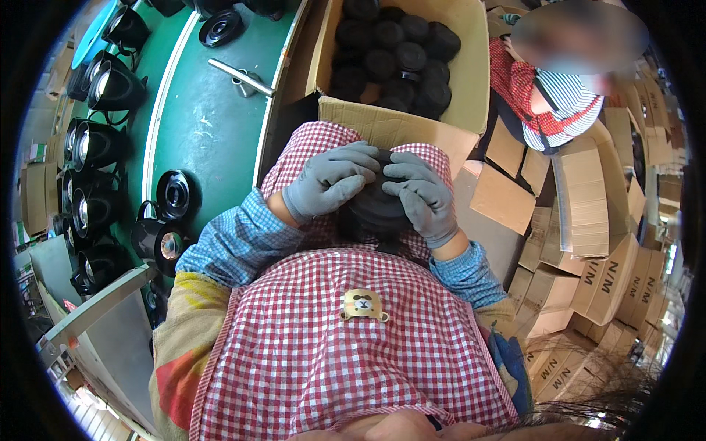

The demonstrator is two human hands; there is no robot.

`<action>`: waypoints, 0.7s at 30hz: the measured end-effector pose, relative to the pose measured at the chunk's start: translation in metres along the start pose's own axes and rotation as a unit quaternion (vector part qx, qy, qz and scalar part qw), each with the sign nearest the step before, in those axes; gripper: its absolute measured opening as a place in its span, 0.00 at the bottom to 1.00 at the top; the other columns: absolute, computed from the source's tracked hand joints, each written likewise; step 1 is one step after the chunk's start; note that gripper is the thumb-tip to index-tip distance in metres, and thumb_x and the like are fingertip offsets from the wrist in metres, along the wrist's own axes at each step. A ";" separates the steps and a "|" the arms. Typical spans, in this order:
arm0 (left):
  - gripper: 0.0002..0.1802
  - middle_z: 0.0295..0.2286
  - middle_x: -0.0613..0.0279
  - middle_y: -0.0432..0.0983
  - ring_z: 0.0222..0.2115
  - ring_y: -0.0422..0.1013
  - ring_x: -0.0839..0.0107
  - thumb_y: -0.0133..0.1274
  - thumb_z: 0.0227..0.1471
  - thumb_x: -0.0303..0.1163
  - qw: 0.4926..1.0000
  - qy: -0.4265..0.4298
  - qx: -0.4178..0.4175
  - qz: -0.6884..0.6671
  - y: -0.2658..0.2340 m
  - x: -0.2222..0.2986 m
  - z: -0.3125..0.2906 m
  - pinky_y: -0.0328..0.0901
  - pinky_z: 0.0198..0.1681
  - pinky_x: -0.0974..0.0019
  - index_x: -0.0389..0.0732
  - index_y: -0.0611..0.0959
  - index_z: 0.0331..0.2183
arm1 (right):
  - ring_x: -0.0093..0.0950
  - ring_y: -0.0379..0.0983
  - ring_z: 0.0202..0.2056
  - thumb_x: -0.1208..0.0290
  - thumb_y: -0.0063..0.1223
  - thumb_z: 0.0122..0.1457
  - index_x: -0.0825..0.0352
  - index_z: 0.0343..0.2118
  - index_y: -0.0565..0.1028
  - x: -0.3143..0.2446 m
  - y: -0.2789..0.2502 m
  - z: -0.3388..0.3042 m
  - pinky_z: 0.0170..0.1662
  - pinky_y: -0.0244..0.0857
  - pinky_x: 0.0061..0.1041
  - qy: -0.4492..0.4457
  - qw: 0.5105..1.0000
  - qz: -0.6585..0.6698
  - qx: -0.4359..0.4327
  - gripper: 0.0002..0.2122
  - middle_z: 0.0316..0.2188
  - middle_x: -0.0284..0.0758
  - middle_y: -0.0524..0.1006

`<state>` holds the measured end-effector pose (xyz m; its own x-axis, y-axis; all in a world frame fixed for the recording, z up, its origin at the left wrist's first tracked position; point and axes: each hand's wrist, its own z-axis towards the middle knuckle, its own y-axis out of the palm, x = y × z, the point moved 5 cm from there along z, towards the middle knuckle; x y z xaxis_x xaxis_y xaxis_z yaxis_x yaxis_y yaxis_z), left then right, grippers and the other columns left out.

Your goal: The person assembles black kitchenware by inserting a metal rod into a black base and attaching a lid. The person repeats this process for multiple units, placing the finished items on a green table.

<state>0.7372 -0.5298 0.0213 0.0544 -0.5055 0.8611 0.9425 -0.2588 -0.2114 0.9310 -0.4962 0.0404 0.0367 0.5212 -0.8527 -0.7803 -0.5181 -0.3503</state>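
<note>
Over my lap, a dark, round black lid [376,208] is held between both hands; its underside and details are too dark to make out. My left hand [329,181], in a grey glove, curls its fingers over the lid's upper left side. From the right, my right hand [425,192], gloved alike, grips the opposite side with bent fingers. The fingertips of both come close together at the far edge. Just beyond my knees stands an open cardboard box [390,117] holding many round black pieces [409,56].
At left runs a green worktable [206,125] with a row of black kettles [95,143]. Another black lid [176,194] and a metal tool with a bar handle [241,78] lie on it. Cardboard cartons [585,206] pile up at right, near a seated person [548,106].
</note>
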 end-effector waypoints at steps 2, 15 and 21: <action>0.16 0.43 0.46 0.78 0.52 0.71 0.50 0.44 0.65 0.32 0.999 -0.020 -0.015 -0.024 0.000 -0.004 0.002 0.59 0.63 0.50 0.31 0.83 0.36 | 0.43 0.70 0.55 0.73 0.52 0.62 0.69 0.36 0.82 -0.002 0.005 -0.005 0.61 0.61 0.41 -0.006 0.999 -0.049 0.012 0.08 0.44 0.42 0.80; 0.57 0.63 0.36 0.56 0.66 0.49 0.36 0.38 0.54 0.75 0.920 -0.078 -0.114 0.366 0.006 0.037 0.015 0.39 0.67 0.37 0.33 0.61 0.65 | 0.50 0.56 0.66 0.59 0.39 0.69 0.72 0.65 0.62 -0.006 0.009 -0.012 0.69 0.46 0.47 -0.052 0.990 -0.127 -0.037 0.26 0.63 0.51 0.64; 0.54 0.64 0.39 0.56 0.67 0.47 0.38 0.45 0.53 0.71 0.930 0.010 -0.132 0.344 0.028 0.066 0.019 0.37 0.68 0.35 0.37 0.62 0.65 | 0.49 0.53 0.67 0.47 0.33 0.69 0.71 0.62 0.66 0.014 -0.007 -0.012 0.70 0.40 0.50 0.049 0.984 -0.171 0.002 0.32 0.64 0.50 0.63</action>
<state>0.7730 -0.5549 0.0807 0.6052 -0.6412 0.4719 0.5735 -0.0601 -0.8170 0.9444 -0.4932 0.0261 0.3566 0.5968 -0.7187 -0.7151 -0.3207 -0.6211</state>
